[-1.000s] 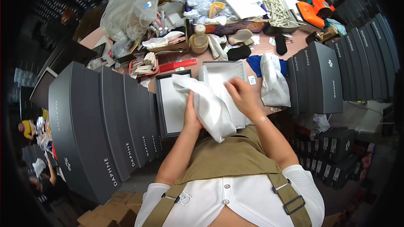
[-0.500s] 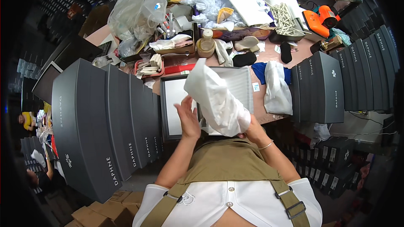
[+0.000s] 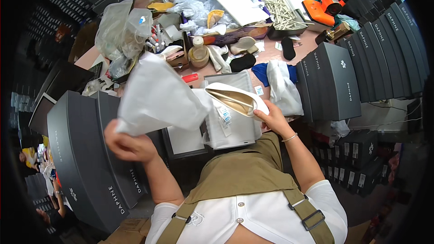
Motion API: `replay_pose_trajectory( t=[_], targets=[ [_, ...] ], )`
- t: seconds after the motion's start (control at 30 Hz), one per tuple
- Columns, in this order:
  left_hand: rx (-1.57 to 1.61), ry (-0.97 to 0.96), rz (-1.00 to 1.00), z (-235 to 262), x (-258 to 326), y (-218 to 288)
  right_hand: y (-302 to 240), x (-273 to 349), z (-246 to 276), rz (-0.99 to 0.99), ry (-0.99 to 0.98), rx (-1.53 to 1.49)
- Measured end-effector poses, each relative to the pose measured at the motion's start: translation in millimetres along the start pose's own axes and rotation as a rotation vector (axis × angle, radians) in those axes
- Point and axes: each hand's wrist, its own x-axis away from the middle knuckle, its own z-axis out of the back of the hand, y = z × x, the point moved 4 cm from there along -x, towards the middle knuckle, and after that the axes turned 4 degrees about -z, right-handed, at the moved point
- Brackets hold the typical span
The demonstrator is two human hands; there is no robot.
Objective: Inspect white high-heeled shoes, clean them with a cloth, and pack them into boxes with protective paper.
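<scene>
My left hand (image 3: 129, 145) grips a white cloth dust bag (image 3: 156, 95) and holds it raised to the left, over the dark grey boxes. My right hand (image 3: 270, 118) holds a cream flat shoe (image 3: 235, 99) by its heel end, sole side down, above an open grey shoe box (image 3: 228, 129) with white paper inside. A small label hangs from the shoe. The box lid (image 3: 185, 140) lies beside the box on its left.
Rows of dark grey shoe boxes stand at left (image 3: 86, 153) and right (image 3: 339, 77). The table behind is crowded: plastic bags (image 3: 120, 27), a tape roll (image 3: 199, 54), shoe inserts, a tray of wooden sticks (image 3: 282, 16), an orange tool (image 3: 318, 9), another white bag (image 3: 282, 86).
The white bag was held by both hands over the box; now my left hand has pulled it off to the left and the shoe is bare in my right hand.
</scene>
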Motion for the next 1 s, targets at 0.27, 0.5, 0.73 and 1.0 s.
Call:
replay_pose_trajectory(
  t=[0.27, 0.5, 0.73, 1.0],
  targets=[
    [-0.801, -0.949, 0.115, 17.8, 143.2, -132.1, -26.4, -15.3, 30.6, 0.032, -0.022, 0.264],
    [-0.043, -1.107, 0.575, -62.9, 94.0, -79.4, -86.3, -14.0, 11.5, 0.385, -0.25, 0.691],
    [0.839, -1.42, 1.375, -93.6, 177.9, -31.8, -160.0, -3.9, -28.4, 0.683, -0.416, 0.967],
    [0.866, -0.646, 1.298, -70.5, 171.1, -30.6, -76.5, 31.1, -95.2, 0.511, -0.077, 0.455]
  ],
)
